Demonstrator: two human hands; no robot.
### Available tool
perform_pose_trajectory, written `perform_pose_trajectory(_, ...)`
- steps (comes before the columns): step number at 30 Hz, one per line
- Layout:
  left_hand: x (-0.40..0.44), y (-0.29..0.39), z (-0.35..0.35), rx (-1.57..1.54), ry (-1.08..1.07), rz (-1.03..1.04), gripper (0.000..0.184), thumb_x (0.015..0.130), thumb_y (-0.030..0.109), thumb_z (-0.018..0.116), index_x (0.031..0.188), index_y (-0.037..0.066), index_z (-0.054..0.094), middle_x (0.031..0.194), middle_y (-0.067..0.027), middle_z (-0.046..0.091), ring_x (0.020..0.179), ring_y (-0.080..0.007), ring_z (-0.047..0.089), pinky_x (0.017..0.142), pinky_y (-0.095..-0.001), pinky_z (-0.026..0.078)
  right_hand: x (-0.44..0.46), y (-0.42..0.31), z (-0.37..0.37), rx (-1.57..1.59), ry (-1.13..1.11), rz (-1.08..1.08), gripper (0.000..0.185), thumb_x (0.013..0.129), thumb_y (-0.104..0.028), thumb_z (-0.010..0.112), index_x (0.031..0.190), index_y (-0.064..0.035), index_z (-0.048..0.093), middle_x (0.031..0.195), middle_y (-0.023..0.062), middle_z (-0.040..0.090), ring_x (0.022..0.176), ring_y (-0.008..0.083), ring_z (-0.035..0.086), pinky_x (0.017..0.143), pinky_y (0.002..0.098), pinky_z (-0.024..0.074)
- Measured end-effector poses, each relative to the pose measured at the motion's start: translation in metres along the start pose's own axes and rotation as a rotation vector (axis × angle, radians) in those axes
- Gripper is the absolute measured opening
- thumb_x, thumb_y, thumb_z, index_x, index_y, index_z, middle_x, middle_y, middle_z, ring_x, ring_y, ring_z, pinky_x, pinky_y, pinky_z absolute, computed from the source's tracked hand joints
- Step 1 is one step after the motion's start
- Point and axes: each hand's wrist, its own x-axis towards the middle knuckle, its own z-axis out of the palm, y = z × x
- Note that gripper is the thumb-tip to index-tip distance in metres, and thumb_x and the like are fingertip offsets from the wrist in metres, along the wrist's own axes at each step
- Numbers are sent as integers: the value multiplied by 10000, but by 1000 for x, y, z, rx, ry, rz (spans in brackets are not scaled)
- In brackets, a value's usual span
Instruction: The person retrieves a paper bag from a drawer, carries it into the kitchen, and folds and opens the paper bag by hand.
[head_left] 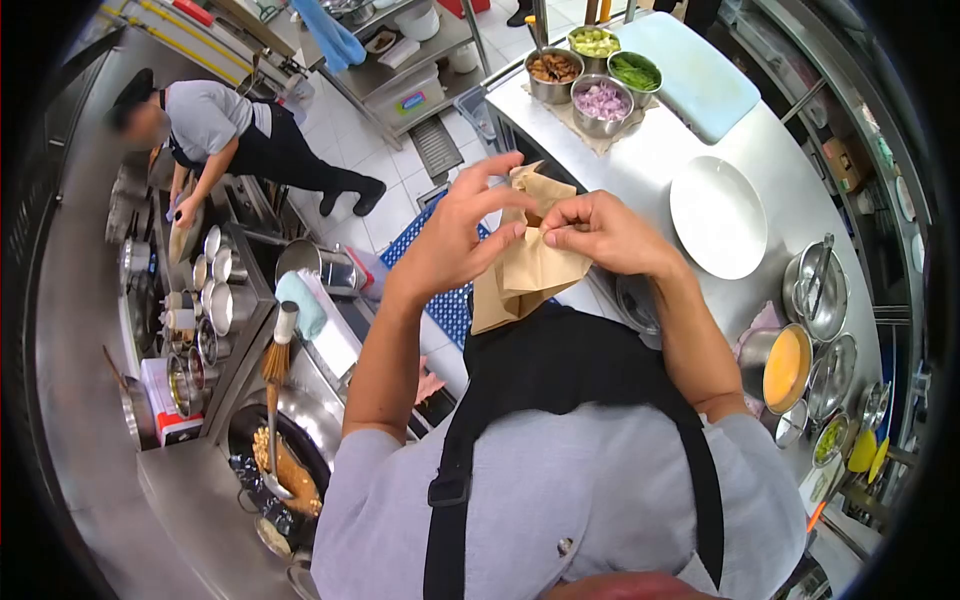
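A brown paper bag [540, 265] is held up in front of my black apron [570, 355], its creased mouth towards the top. My left hand [468, 222] is at the bag's left side, thumb at the front edge of the paper and fingers curved over the mouth. On the other side, my right hand [612, 232] pinches the rim between thumb and fingertips. The two hands nearly meet at the mouth. What lies inside the bag, if anything, is hidden.
Right, a steel counter carries a white plate [718, 217], a pale blue board [690, 75], pots of chopped food [602, 103] and an orange-filled pot [787, 368]. Left, a ladle [272, 440] rests in a wok [305, 480] of brown sauce. A co-worker [215, 120] bends over the far stove.
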Motion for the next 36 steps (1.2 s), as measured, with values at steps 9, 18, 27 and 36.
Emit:
perform_pose_trajectory(9, -19, 31, 36, 73, 356, -232, 181, 817, 59, 817, 953, -14, 723, 924, -111, 684, 782, -198, 668, 696, -310, 539, -5, -16, 12, 104, 238, 56, 143, 941, -99, 720, 1012, 16, 767, 867, 26, 728, 791, 65, 612, 716, 260, 514)
perform_pose_trajectory(18, -25, 21, 42, 11, 365, -255, 50, 915, 40, 696, 923, -8, 707, 805, -104, 654, 660, -200, 605, 612, -310, 472, 4, 3, 22, -112, 250, -47, 115, 928, -79, 742, 996, 13, 757, 869, 1, 720, 789, 47, 597, 708, 242, 501)
perform_pose_trajectory(27, -63, 14, 52, -85, 658, -509, 160, 993, 123, 675, 892, -1, 679, 784, -40, 654, 682, -104, 583, 617, -255, 448, 8, 17, 31, 93, 426, -86, 121, 934, -101, 737, 972, 14, 723, 828, 6, 700, 738, 47, 605, 667, 228, 490)
perform_pose_trajectory(36, -61, -4, 80, -672, 582, -647, 186, 1027, 178, 677, 1004, -6, 688, 870, -25, 704, 770, -75, 623, 732, -230, 508, 12, 16, 49, -146, 513, -232, 447, 899, -41, 747, 1320, -46, 597, 794, 34, 668, 676, 100, 610, 644, 258, 507)
